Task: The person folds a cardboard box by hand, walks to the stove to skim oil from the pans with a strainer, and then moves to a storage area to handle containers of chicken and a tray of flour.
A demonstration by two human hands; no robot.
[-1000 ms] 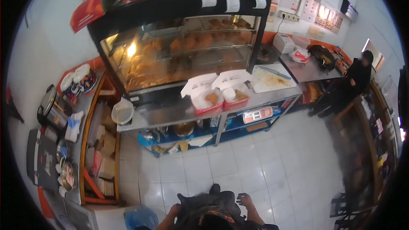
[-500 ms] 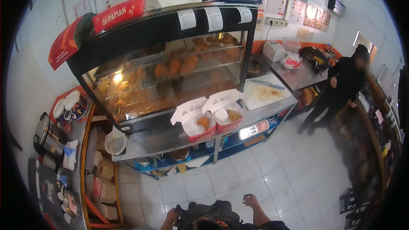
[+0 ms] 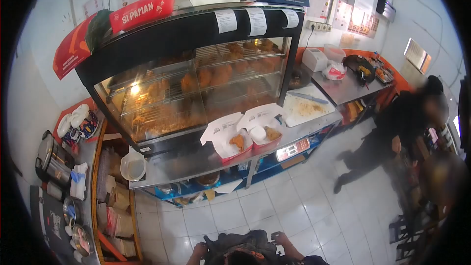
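Observation:
At the bottom of the head view, my left hand (image 3: 200,250) is beside the dark clothing at my front; its fingers are too small and dark to read. My right hand (image 3: 281,239) is on the other side of that clothing, with its fingers apart and nothing in them. Ahead of both, beyond a strip of floor, two open boxes stand on the steel counter (image 3: 186,166). The left box (image 3: 223,132) holds a piece of fried chicken (image 3: 237,142). In the right box (image 3: 260,118) are a white rounded lump (image 3: 257,133) and another fried chicken piece (image 3: 273,134).
A glass display warmer (image 3: 171,93) with fried chicken stands on the counter. Right of the boxes lie a cutting board (image 3: 306,110) and knife (image 3: 309,97). A plastic tub (image 3: 133,167) sits at the left end. A person in dark clothes (image 3: 397,127) walks on the right.
My right hand has moved slightly left and down, closer to my body. The other person has come nearer and bends toward the right-hand side. The camera view has shifted slightly.

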